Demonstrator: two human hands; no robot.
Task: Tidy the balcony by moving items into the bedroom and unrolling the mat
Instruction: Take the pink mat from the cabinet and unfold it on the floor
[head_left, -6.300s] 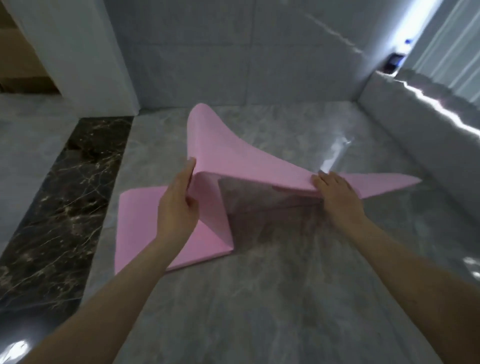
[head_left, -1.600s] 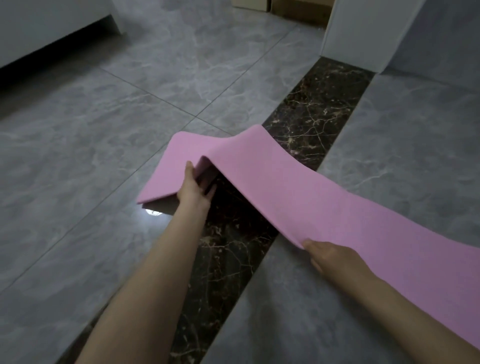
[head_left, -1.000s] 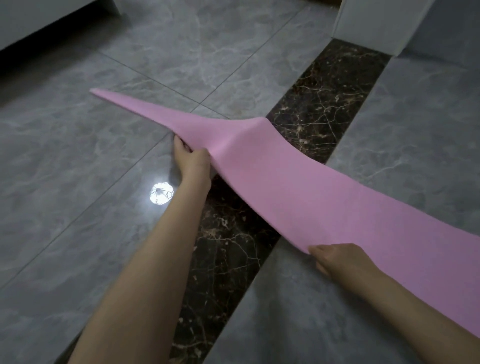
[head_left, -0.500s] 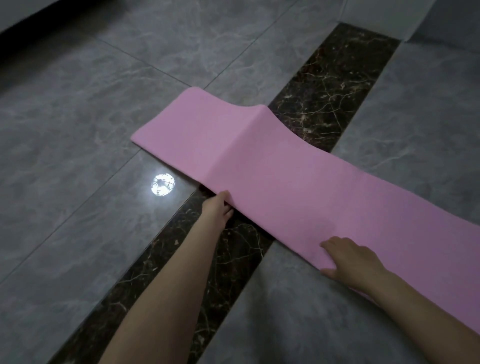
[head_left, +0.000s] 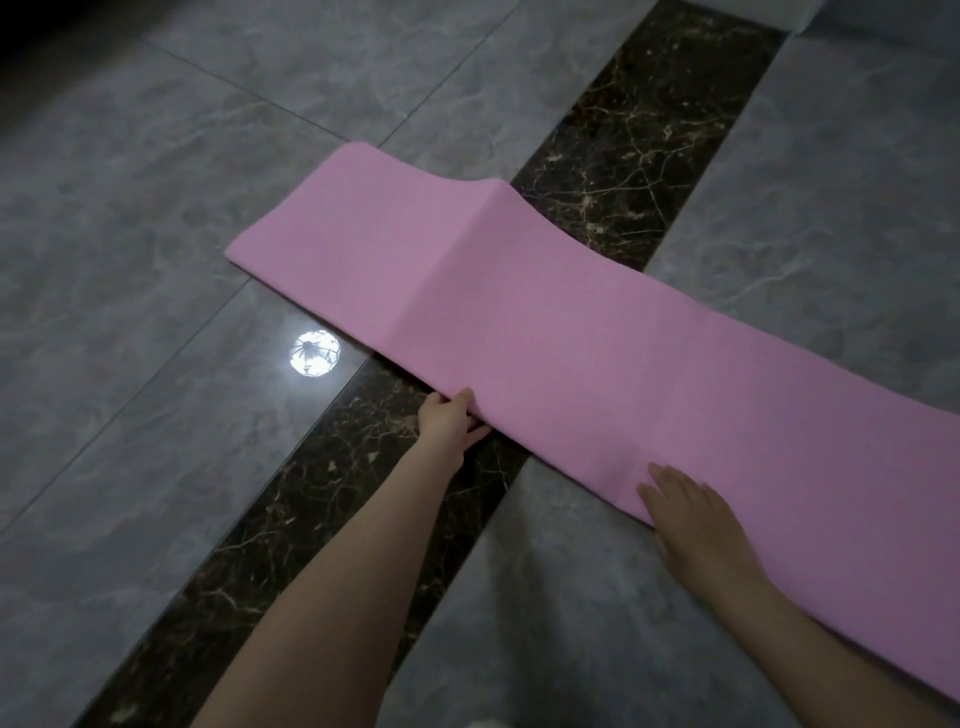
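Observation:
The pink mat (head_left: 545, 322) lies spread out on the floor, running from upper left to lower right across the dark marble strip (head_left: 639, 135). One raised crease crosses it near its left end. My left hand (head_left: 448, 418) holds the mat's near edge, with the fingers tucked under it over the dark strip. My right hand (head_left: 691, 514) rests flat on the mat's near edge further right, fingers straight.
Grey marble floor tiles (head_left: 156, 218) surround the mat on both sides of the dark strip. A ceiling lamp's bright reflection (head_left: 314, 352) shines on the tile just left of my left hand. A white wall base shows at the top right corner.
The last folded section flipped over to the left and now lies flat. My left hand moved from that fold down to the near edge. My right hand went from gripping the edge to lying flat on it.

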